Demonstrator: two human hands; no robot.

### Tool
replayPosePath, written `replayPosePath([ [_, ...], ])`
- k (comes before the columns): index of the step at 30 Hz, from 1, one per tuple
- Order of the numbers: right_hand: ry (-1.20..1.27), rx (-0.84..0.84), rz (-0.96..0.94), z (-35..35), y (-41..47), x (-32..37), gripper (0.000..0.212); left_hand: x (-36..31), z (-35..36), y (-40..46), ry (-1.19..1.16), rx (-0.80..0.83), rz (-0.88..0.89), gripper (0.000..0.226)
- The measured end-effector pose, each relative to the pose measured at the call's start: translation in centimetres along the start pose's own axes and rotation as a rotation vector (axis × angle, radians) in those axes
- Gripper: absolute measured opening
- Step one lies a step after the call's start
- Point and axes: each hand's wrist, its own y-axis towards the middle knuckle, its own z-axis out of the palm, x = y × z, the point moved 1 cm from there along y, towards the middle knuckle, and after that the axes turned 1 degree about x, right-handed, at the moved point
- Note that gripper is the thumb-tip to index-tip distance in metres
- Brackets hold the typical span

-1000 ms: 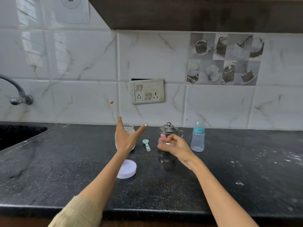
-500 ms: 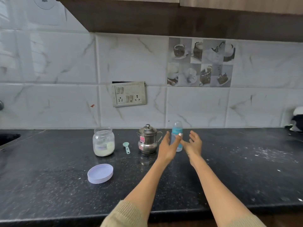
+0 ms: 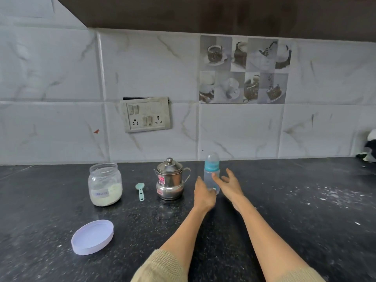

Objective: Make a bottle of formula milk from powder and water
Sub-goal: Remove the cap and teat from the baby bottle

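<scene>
A clear baby bottle [image 3: 211, 165] with a teal collar and a domed cap stands upright on the black counter [image 3: 305, 220], near the wall. My left hand [image 3: 204, 195] curls around the bottle's lower part from the left. On its right side my right hand [image 3: 230, 186] has its fingers spread, thumb against the bottle's body. A glass jar [image 3: 105, 185] with white powder stands uncapped at the left. A teal scoop [image 3: 140, 191] lies between the jar and a lidded steel pot [image 3: 169, 182].
The jar's pale lilac lid [image 3: 92, 237] lies upside down at the front left. A switchboard [image 3: 146, 115] hangs on the tiled wall. A black-and-white object [image 3: 369, 147] sits at the far right edge. White specks dust the counter's right side.
Both hands moved from the jar and pot over to the bottle. My left hand has now closed on the bottle's base. The view has swung right, leaving the tap and sink out of view.
</scene>
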Motion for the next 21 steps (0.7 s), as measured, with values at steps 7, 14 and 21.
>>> replayPosePath([
  [7, -0.067, 0.026, -0.08, 1.2, -0.6, -0.6, 0.059, 0.2, -1.2, 0.7, 0.045, -0.047, 0.065, 0.044],
  [14, -0.153, 0.152, -0.075, 2.2, -5.4, 0.7, 0.056, 0.9, -4.7, -3.5, 0.071, -0.109, 0.147, 0.036],
  [21, -0.2, 0.265, -0.105, 6.3, -12.8, 2.6, 0.056, 2.3, -10.6, -9.8, 0.113, -0.129, 0.098, 0.046],
])
